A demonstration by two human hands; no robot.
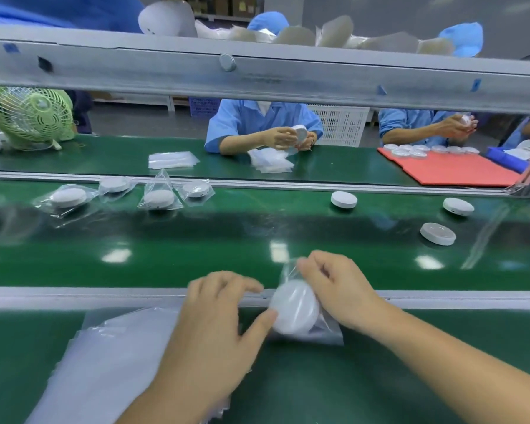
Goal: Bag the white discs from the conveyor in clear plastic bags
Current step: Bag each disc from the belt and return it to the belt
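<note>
A white disc (294, 310) sits inside a clear plastic bag (325, 332) at the near edge of the green conveyor (196, 249). My right hand (340, 289) grips the bag's top and the disc from the right. My left hand (218, 319) is beside it, thumb touching the disc's left edge, fingers spread. Three bare white discs lie on the belt at the right: one (344, 199), another (458, 205), and a third (437, 234). Several bagged discs (159, 198) lie at the belt's far left.
A stack of empty clear bags (104, 353) lies under my left forearm. A metal rail (74, 293) runs along the belt's near edge. Across the belt sit two workers in blue, with bag piles (172, 160), a red mat (459, 169) and a green fan (31, 114).
</note>
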